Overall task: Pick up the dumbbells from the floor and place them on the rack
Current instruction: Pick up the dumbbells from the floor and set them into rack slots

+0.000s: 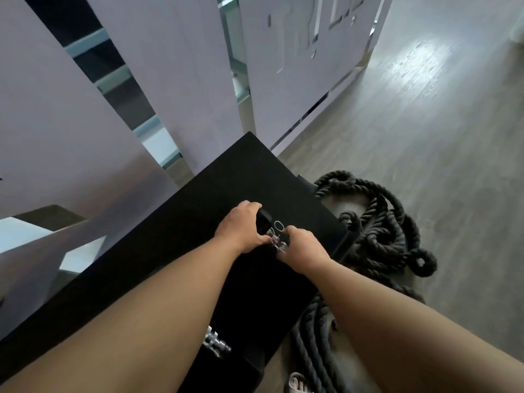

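Observation:
A black dumbbell [272, 226] with a knurled chrome handle and white numerals on its end rests on the black rack [198, 222]. My left hand [241, 228] wraps over its far black head. My right hand [304, 248] grips the near end, beside the chrome handle. Both hands touch the dumbbell, and most of it is hidden under them. A second dumbbell's chrome handle [217, 341] shows lower on the rack, between my forearms.
A thick black battle rope [377, 228] lies coiled on the grey wood floor [425, 123] right of the rack. A lilac wall with mirror strips [170, 66] stands behind the rack. A sandalled foot [297, 382] shows at the bottom edge.

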`<state>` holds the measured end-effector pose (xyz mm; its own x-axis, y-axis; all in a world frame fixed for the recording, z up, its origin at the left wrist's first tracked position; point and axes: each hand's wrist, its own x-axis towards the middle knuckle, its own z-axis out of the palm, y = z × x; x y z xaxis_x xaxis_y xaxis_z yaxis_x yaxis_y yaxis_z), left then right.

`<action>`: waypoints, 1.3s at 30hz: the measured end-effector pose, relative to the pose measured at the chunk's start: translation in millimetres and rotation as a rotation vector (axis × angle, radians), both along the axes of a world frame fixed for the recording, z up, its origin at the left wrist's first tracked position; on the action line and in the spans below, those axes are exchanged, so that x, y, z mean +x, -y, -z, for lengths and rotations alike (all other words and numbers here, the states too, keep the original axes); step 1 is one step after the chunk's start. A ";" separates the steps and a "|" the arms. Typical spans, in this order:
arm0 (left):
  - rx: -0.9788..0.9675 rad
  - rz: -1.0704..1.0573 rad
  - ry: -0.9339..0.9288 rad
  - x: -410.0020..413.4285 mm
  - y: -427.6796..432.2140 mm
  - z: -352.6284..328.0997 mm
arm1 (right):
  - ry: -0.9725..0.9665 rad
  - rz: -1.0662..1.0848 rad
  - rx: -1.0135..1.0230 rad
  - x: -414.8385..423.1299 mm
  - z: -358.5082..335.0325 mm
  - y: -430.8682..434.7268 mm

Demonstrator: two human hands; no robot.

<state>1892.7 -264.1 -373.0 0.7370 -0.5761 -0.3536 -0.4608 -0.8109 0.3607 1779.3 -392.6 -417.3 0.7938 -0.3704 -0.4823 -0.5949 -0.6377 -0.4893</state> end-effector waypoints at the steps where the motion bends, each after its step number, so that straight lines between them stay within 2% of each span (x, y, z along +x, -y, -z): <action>1: -0.021 -0.019 0.007 -0.6 -0.4 3.3 | -0.007 -0.001 0.013 -0.3 3.2 -0.5; 5: -0.042 -0.067 0.002 -0.9 -0.7 6.8 | -0.026 -0.041 0.013 1.1 10.6 -2.3; 12: -0.023 -0.032 0.021 -7.3 1.5 -6.2 | -0.021 -0.160 -0.020 -2.3 3.8 -9.4; 20: -0.043 0.074 0.057 -10.9 -42.8 -78.1 | 0.065 -0.143 -0.008 -12.9 -57.3 -56.4; 25: -0.050 0.053 0.098 -16.2 -118.1 -136.2 | 0.148 -0.156 0.064 -16.0 -109.9 -123.9; 29: -0.062 0.026 0.163 -30.1 -197.1 -168.6 | 0.192 -0.185 0.039 -25.3 -146.1 -198.4; 39: -0.007 -0.004 0.238 -97.2 -426.4 -213.5 | 0.189 -0.256 0.037 -77.1 -193.9 -422.1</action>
<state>1795.5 162.3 -159.5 0.8014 -0.5748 -0.1656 -0.5303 -0.8107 0.2479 1702.1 29.5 -223.3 0.9358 -0.1318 -0.3271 -0.3137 -0.7349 -0.6013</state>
